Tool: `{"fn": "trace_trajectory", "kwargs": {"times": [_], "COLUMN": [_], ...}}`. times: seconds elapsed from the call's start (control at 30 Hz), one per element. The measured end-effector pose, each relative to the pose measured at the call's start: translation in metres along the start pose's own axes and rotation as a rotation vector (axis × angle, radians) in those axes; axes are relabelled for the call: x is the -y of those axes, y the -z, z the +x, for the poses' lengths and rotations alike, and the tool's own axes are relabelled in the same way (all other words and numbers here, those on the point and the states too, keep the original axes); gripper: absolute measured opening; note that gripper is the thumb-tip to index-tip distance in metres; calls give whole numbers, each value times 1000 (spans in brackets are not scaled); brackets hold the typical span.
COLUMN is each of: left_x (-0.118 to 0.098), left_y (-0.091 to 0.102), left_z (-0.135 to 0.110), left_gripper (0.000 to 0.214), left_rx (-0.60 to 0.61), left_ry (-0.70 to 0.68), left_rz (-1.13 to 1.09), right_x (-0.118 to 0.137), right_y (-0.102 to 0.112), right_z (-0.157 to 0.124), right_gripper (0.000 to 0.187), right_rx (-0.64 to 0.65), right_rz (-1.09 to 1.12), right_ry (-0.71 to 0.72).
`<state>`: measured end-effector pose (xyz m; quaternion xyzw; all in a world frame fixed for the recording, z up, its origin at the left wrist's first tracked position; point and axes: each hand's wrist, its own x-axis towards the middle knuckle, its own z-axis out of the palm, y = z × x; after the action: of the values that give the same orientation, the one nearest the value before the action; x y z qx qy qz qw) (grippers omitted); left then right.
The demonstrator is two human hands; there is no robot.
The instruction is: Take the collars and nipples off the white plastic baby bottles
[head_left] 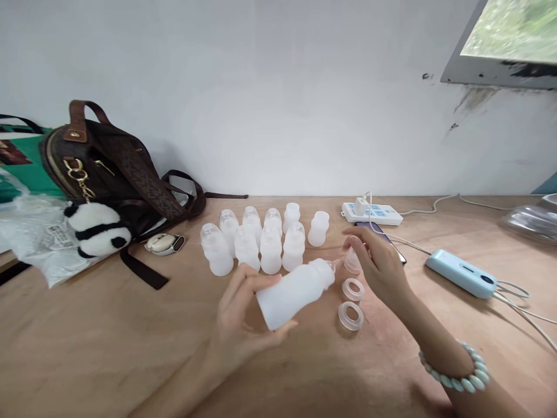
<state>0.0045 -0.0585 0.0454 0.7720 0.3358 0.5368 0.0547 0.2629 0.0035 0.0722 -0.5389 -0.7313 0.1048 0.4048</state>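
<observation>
My left hand is wrapped round a frosted white baby bottle, tilted with its collar and clear teat pointing up to the right. My right hand has its fingers bent together at the top of a clear dome cap, just beyond the teat. Two translucent collar rings lie on the table below that cap. Left of the held bottle stand several capped bottles in rows. Two uncapped bottles are upright at the back right of the group.
A dark backpack with a panda plush sits at the left, beside a plastic bag and a computer mouse. A power strip, a phone and a light-blue device with cables are on the right.
</observation>
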Motion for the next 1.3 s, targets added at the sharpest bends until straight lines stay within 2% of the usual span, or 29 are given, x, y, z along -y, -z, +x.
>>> {"fn": "trace_trajectory", "kwargs": {"times": [0.03,0.1,0.2,0.23,0.3,0.37,0.4,0.47,0.53,0.6,0.73,0.9,1.07,1.17,1.3], "left_x": [0,-2,-5,-5,-6,-6,-7,-8,-9,-10,-10,-10,-8,-7,-5], "left_y": [0,-1,-1,-1,-1,0,0,0,-1,-1,-3,-7,-14,-16,-14], "left_z": [2,5,8,9,11,13,14,14,14,12,7,-4,-12,-12,-8], "left_gripper": [39,34,28,27,25,23,23,22,23,23,27,38,41,39,34], "left_rx": [-33,-95,-149,-159,-168,-164,-152,-115,-84,-81,-117,-110,-127,-74,26], "left_ry": [74,208,357,400,477,536,561,601,616,596,533,536,485,492,509], "left_rz": [-46,-148,-278,-313,-378,-434,-459,-508,-538,-536,-527,-586,-575,-562,-527], "right_x": [-10,-30,-51,-52,-47,-33,-23,-5,10,19,22,23,29,33,41], "right_y": [2,3,8,10,17,23,24,22,16,8,-2,-10,-10,-6,3], "right_z": [3,8,11,12,13,12,10,5,-2,-8,-14,-19,-22,-22,-20], "right_gripper": [37,34,26,26,25,24,23,21,19,17,17,26,25,24,46], "right_rx": [-104,-124,-9,-15,-141,-254,-250,-115,44,110,127,104,59,43,103], "right_rz": [-197,-475,-564,-552,-445,-173,8,330,523,626,738,827,773,667,514], "right_ry": [71,111,81,73,43,23,32,96,168,211,223,205,249,250,265]}}
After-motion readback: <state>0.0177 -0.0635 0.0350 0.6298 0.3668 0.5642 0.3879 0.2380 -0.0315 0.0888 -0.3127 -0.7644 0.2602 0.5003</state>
